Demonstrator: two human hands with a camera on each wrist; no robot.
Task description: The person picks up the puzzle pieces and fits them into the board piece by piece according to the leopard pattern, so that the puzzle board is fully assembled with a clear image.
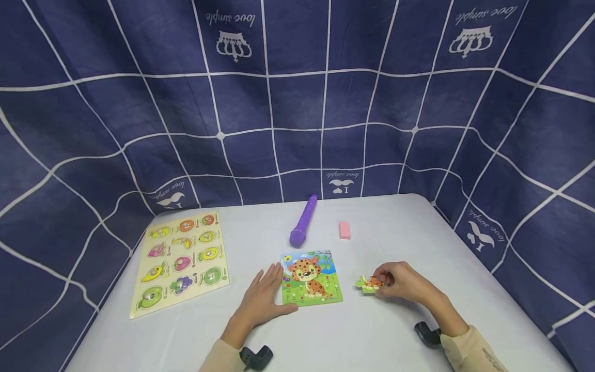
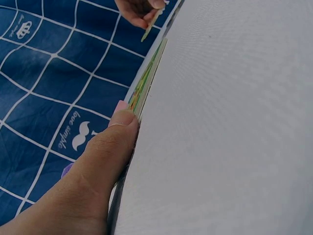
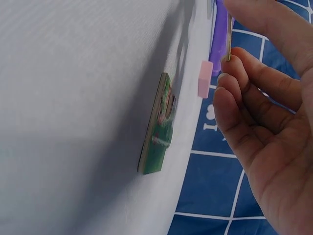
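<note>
A square leopard-cub jigsaw puzzle (image 1: 310, 279) lies flat on the table. My left hand (image 1: 264, 294) rests at its left side, fingers straight and thumb at the lower edge; in the left wrist view that thumb (image 2: 105, 147) touches the puzzle's edge. To the right of the puzzle, my right hand (image 1: 402, 281) pinches a thin jigsaw piece (image 3: 229, 39) between thumb and fingertips. Just under that hand, in the right wrist view, a green jigsaw piece (image 3: 155, 134) lies on the table. From the head view the pieces overlap, so their outlines are hard to separate.
A purple toy microphone (image 1: 304, 222) and a pink block (image 1: 344, 230) lie beyond the puzzle. On the left is a fruit puzzle board (image 1: 186, 258). Blue checked cloth (image 1: 297, 103) hangs behind the white table (image 1: 344, 341) and along its sides.
</note>
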